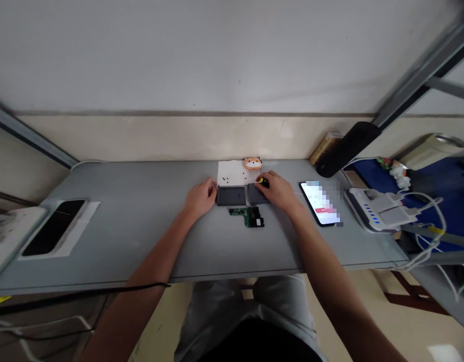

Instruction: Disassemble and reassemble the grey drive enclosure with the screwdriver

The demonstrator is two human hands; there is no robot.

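In the head view, the work looks to be at a stage where a small device lies in separate parts: a dark flat panel point(232, 196) between the hands, a second dark piece point(254, 195) partly under the right hand point(276, 190), and a green circuit board point(248, 217) between the forearms, nearer the body than either hand. Small dark bits point(225, 179), probably screws, are scattered over a white sheet point(231, 170) just beyond the hands.

The right hand is closed, thumb and fingers gripping a stubby yellow-and-black tool point(263, 182), perhaps a screwdriver, above the second dark piece. The left hand point(202, 197) is curled, its fingertips drawn together at the outer edge of the flat panel; whether it pinches that edge or something small cannot be told.

As a judgement, the next move calls for a steady piece beneath the right fingers and a controlled tool tip, with the loose bits left undisturbed.

Both forearms reach forward from the body over the near edge of the tabletop point(141, 216) and slant inward, wrists low, backs of the hands mostly upward, the hands level with each other and the panel between them.
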